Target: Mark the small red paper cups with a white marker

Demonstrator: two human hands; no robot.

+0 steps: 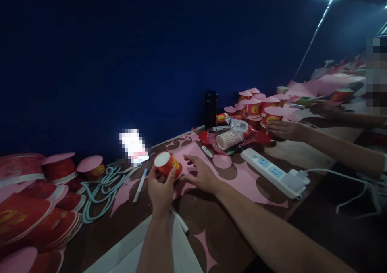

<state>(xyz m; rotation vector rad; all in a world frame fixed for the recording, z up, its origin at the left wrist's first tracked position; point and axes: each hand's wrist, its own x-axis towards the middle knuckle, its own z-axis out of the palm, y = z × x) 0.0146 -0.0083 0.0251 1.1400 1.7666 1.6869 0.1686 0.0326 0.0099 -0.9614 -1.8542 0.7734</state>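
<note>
Spreading across the brown table [142, 218], the work looks well advanced. A heap of pink-capped red cups [36, 208] fills the left edge. The pink paper sheet [242, 176] in the middle is already full of round holes. A second cluster of capped cups [260, 105] stands at the back, where a co-worker's hand [286, 130] rests. A sleeve of uncapped cups [229, 139] lies on its side, so I judge more remains. The left hand [160, 192] grips a red paper cup [167, 164] just above the sheet, white end up, no cap visible. The right hand [202, 176] lies open on the sheet beside it. One cut pink disc [222, 161] lies loose nearby.
</note>
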